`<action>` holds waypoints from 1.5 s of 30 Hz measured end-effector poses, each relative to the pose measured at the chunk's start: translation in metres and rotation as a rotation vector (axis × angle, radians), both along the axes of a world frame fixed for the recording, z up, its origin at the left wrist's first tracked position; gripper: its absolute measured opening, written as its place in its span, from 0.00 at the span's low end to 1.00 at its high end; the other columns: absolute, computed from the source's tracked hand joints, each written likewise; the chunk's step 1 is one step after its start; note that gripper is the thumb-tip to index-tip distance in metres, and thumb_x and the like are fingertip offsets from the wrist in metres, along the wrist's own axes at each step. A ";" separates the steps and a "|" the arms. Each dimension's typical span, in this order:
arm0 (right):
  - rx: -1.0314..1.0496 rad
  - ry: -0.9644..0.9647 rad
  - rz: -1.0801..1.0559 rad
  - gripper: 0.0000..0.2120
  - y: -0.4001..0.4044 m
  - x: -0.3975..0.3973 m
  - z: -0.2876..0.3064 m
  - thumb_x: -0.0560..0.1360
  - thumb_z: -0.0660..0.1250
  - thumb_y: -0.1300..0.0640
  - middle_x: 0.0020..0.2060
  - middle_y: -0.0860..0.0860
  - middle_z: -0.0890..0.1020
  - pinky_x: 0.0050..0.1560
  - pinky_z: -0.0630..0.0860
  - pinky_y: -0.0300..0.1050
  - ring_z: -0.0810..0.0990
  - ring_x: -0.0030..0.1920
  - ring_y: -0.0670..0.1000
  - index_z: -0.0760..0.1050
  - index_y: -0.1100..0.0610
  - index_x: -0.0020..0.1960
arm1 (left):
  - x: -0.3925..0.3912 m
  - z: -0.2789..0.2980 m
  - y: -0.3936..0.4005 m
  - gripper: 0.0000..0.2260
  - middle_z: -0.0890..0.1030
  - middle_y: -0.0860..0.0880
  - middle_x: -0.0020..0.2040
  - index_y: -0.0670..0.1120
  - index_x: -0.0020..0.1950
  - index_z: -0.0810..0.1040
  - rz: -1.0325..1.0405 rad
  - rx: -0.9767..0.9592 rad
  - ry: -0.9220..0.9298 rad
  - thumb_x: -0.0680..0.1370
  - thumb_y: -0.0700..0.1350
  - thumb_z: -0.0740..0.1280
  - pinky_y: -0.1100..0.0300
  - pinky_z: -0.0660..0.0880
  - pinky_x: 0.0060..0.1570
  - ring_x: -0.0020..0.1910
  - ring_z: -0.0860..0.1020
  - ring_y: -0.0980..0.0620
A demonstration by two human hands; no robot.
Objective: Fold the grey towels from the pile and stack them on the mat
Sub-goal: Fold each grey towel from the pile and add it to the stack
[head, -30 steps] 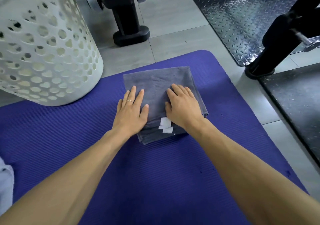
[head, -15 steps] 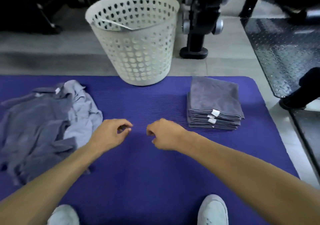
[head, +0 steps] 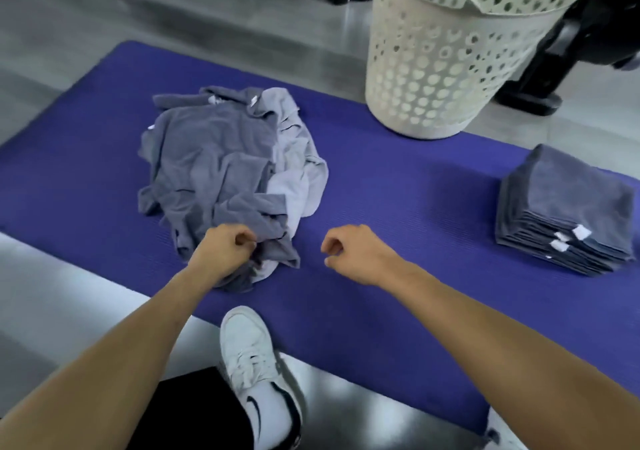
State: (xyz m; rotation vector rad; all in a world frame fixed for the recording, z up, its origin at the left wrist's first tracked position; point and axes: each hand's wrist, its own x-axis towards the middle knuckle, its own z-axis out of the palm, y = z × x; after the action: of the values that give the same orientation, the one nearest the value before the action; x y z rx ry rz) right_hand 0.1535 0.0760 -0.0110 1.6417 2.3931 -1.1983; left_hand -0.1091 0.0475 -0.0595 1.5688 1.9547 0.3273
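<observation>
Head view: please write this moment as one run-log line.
left hand at crumpled grey towel pile | right hand empty | folded grey towel stack on purple foam mat

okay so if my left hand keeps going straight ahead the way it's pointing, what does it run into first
Most likely the crumpled pile of grey towels on the purple foam mat. The left hand, fingers curled, is already at the pile's near edge; whether it touches the cloth yet is unclear.

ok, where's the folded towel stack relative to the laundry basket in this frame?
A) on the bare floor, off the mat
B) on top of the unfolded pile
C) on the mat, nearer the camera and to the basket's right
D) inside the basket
C: the folded towel stack sits on the purple mat, nearer the camera than the white laundry basket and to its right, apart from it.
</observation>
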 end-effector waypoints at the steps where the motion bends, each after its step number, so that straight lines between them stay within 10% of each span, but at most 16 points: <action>1: -0.008 0.027 -0.035 0.05 0.004 -0.009 -0.005 0.74 0.68 0.58 0.48 0.47 0.81 0.53 0.79 0.47 0.79 0.49 0.48 0.79 0.51 0.50 | -0.010 -0.008 0.004 0.07 0.85 0.47 0.49 0.44 0.50 0.84 0.039 0.013 -0.023 0.75 0.37 0.69 0.61 0.72 0.51 0.51 0.82 0.48; 9: -0.087 0.098 -0.203 0.05 0.026 -0.044 -0.035 0.75 0.70 0.58 0.45 0.44 0.81 0.45 0.77 0.36 0.80 0.47 0.43 0.79 0.48 0.46 | -0.038 -0.046 0.038 0.20 0.82 0.51 0.36 0.52 0.68 0.74 0.065 0.084 -0.085 0.76 0.42 0.70 0.49 0.78 0.45 0.41 0.81 0.48; 14: -0.111 0.119 -0.248 0.04 0.031 -0.038 -0.030 0.75 0.70 0.58 0.43 0.42 0.81 0.39 0.73 0.31 0.80 0.45 0.40 0.79 0.49 0.47 | -0.032 -0.046 0.052 0.04 0.80 0.48 0.38 0.50 0.51 0.78 0.003 0.046 0.122 0.79 0.48 0.66 0.49 0.77 0.42 0.42 0.79 0.44; 18: -0.098 0.147 -0.285 0.03 0.027 -0.025 -0.017 0.75 0.70 0.57 0.43 0.43 0.82 0.37 0.73 0.31 0.80 0.43 0.41 0.80 0.50 0.48 | -0.030 -0.038 0.049 0.06 0.81 0.50 0.35 0.50 0.41 0.80 0.032 0.103 -0.067 0.78 0.44 0.68 0.56 0.75 0.41 0.37 0.79 0.51; 22: -0.047 0.238 -0.318 0.04 0.014 -0.008 0.004 0.75 0.70 0.58 0.41 0.45 0.83 0.35 0.71 0.31 0.79 0.38 0.41 0.80 0.49 0.46 | -0.004 0.007 0.043 0.08 0.82 0.42 0.35 0.47 0.40 0.79 0.083 0.151 -0.323 0.78 0.39 0.69 0.68 0.72 0.34 0.29 0.74 0.58; 26: 0.056 0.334 -0.360 0.10 -0.002 0.017 0.035 0.75 0.72 0.56 0.49 0.42 0.81 0.38 0.71 0.27 0.79 0.40 0.41 0.78 0.50 0.56 | 0.024 0.068 0.034 0.11 0.81 0.36 0.39 0.51 0.39 0.80 0.033 0.229 -0.461 0.78 0.37 0.69 0.52 0.77 0.46 0.38 0.78 0.49; 32: 0.124 0.458 -0.301 0.24 -0.026 0.070 0.091 0.71 0.76 0.51 0.58 0.40 0.77 0.51 0.75 0.35 0.78 0.55 0.40 0.75 0.47 0.66 | 0.092 0.163 0.005 0.07 0.80 0.55 0.36 0.45 0.42 0.78 -0.215 0.370 -0.471 0.77 0.34 0.69 0.61 0.74 0.47 0.38 0.78 0.56; 39: 0.179 0.387 -0.229 0.15 -0.049 0.145 0.139 0.71 0.77 0.52 0.49 0.40 0.83 0.48 0.72 0.28 0.79 0.50 0.37 0.81 0.49 0.56 | 0.167 0.234 -0.010 0.07 0.80 0.57 0.37 0.52 0.42 0.79 -0.328 0.427 -0.628 0.76 0.39 0.70 0.63 0.75 0.50 0.39 0.79 0.57; 45: 0.305 0.280 -0.269 0.05 -0.066 0.211 0.174 0.78 0.67 0.58 0.37 0.44 0.83 0.47 0.78 0.46 0.80 0.39 0.45 0.80 0.53 0.45 | 0.237 0.261 -0.010 0.07 0.80 0.54 0.35 0.43 0.44 0.78 -0.373 0.422 -0.763 0.78 0.32 0.66 0.65 0.77 0.46 0.37 0.78 0.58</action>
State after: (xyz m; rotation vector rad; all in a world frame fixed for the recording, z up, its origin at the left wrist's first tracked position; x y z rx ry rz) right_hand 0.3648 0.0096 0.1630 2.0668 2.7044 -1.2172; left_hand 0.1281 0.0377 0.2014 1.6747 1.0263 1.0494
